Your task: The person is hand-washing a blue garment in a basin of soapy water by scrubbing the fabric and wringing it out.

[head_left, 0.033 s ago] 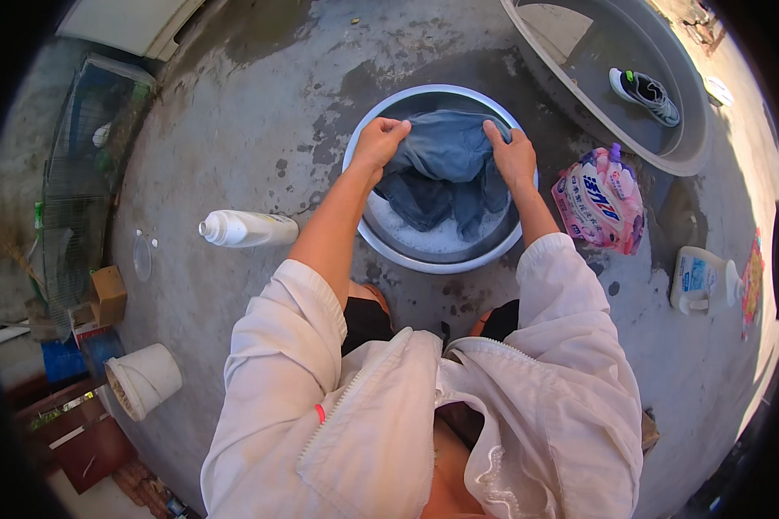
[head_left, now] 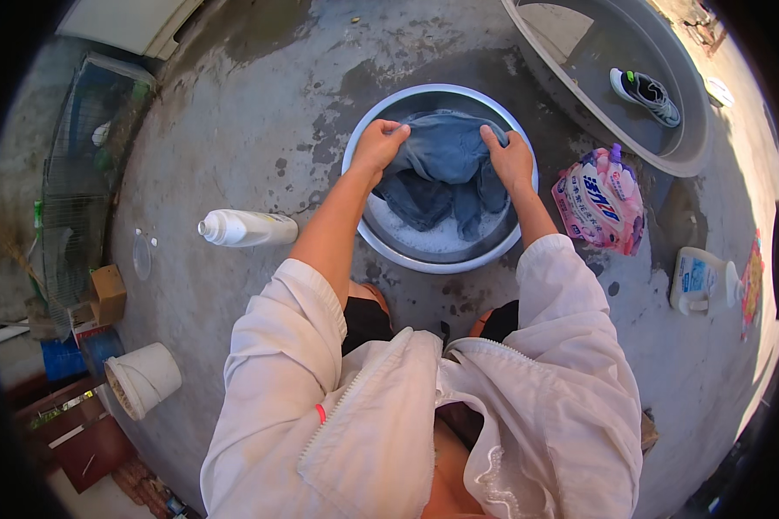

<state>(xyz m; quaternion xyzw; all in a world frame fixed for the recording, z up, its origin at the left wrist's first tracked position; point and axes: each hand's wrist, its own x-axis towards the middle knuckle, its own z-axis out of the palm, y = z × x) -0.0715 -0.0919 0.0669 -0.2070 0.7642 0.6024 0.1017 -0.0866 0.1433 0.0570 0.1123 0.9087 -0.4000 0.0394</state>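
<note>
A wet blue-grey garment (head_left: pixel 448 149) is stretched between my two hands over a round metal basin (head_left: pixel 388 251). My left hand (head_left: pixel 379 147) pinches its upper left edge, thumb on top. The upper right edge is gripped by my right hand (head_left: pixel 511 157), its thumb lying on the cloth. The garment's lower folds hang down into white suds (head_left: pixel 407 232) inside the basin. Its exact kind I cannot make out. Right of the basin stands a pink detergent pouch (head_left: pixel 599 201) with a purple cap; on the left lies a white bottle (head_left: pixel 249 228).
A large grey tub (head_left: pixel 571 99) at the upper right holds a grey-and-black shoe (head_left: pixel 647 97). A white jug (head_left: pixel 699 278) lies at the far right. On the left are a white bucket (head_left: pixel 145 381), a cardboard box (head_left: pixel 108 295) and a wire cage (head_left: pixel 78 199).
The cloth between my hands has shifted slightly. Both hands keep their hold in nearly the same place.
</note>
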